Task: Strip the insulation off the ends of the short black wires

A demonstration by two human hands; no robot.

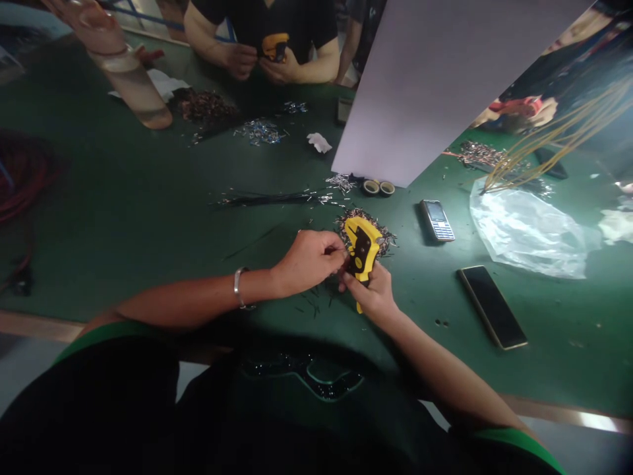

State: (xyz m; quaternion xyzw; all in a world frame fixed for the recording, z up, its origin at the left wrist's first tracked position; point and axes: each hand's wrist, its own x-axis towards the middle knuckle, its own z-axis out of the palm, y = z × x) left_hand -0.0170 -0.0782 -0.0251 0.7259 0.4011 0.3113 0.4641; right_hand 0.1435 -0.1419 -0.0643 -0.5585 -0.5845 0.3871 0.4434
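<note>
A yellow-and-black wire stripper (pixel 362 247) stands upright in my right hand (pixel 370 293), whose fingers are shut around its grip. My left hand (pixel 309 262) is at the tool's jaw with its fingertips pinched together, and whatever they hold is too small to tell. Just behind the tool lies a heap of short metal-tipped wire pieces (pixel 366 231). Thin dark wire scraps (pixel 314 303) are scattered on the green mat (pixel 148 198) below my hands.
Ahead lie black wires (pixel 267 198) and several rolls of tape (pixel 378 188). To the right are a keypad phone (pixel 438 221), a smartphone (pixel 492 307), a plastic bag (pixel 524 231) and yellow wires (pixel 554 138). A white board (pixel 435 86) stands upright. Across the table, a co-worker's hands (pixel 274 63) hold a yellow tool.
</note>
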